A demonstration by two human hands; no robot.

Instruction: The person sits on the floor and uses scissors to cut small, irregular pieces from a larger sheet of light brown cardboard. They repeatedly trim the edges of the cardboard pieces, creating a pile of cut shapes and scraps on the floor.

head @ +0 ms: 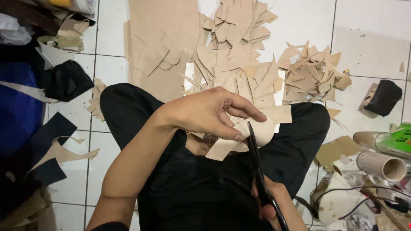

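Left hand (209, 112) pinching tan piece (239, 139); right hand (274, 205) gripping black scissors (257, 167). Judgement: feeding the piece slowly into the blades is keeping the curve clean.

tan cut-outs (239, 81) — black scissors (257, 167) — white floor tiles (368, 38)

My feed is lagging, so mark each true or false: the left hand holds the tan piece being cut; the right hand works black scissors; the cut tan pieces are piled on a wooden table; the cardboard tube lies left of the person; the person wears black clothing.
1. The left hand holds the curved tan sheet piece: true.
2. The right hand works the black-handled scissors: true.
3. The cut tan pieces are piled on a wooden table: false, they lie on the white tiled floor.
4. The cardboard tube lies to the person's left: false, to their right.
5. The person wears black clothing: true.
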